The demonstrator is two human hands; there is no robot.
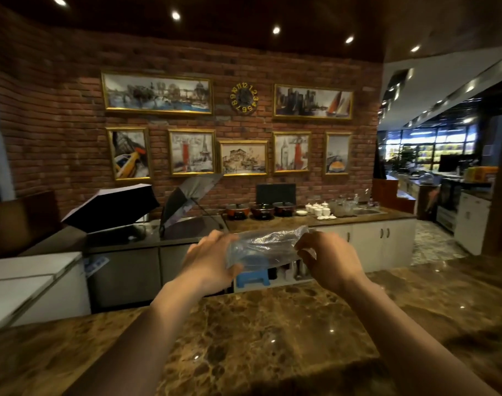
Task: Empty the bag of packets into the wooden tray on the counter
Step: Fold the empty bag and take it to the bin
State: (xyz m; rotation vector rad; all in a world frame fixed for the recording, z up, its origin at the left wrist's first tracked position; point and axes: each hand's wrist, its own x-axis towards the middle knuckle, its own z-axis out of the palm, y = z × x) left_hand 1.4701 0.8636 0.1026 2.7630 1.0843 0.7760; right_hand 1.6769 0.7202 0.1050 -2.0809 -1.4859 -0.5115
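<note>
A clear plastic bag is stretched between both hands, held up at chest height beyond the far edge of the brown marble counter. My left hand grips the bag's left end from beneath and behind. My right hand pinches its right end with closed fingers. The bag looks crumpled and see-through; I cannot make out any packets inside it. No wooden tray is in view.
Past the marble counter lies a gap, then a steel worktop with two opened umbrellas. Pots, white cups and a sink line the back counter. A blue stool stands below.
</note>
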